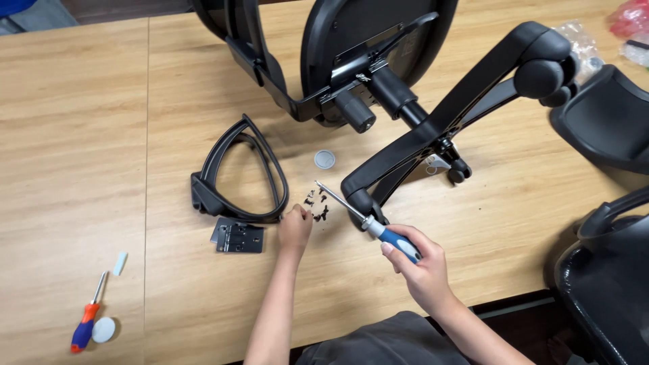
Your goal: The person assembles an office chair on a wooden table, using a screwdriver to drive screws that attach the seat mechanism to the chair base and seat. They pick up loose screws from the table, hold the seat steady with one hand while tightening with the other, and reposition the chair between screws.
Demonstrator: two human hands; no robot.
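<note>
On the wooden table, the right hand grips a blue-handled screwdriver, fingers curled tight, shaft pointing toward 10 o'clock. At its 9 o'clock, the left hand pinches at a pile of black screws, fingertips together. At 12 o'clock of the screws lies a grey disc; at 9 o'clock, an armrest.

Matt wood-grain table; glossy black plastic armrest; shiny metal screwdriver shaft.
</note>
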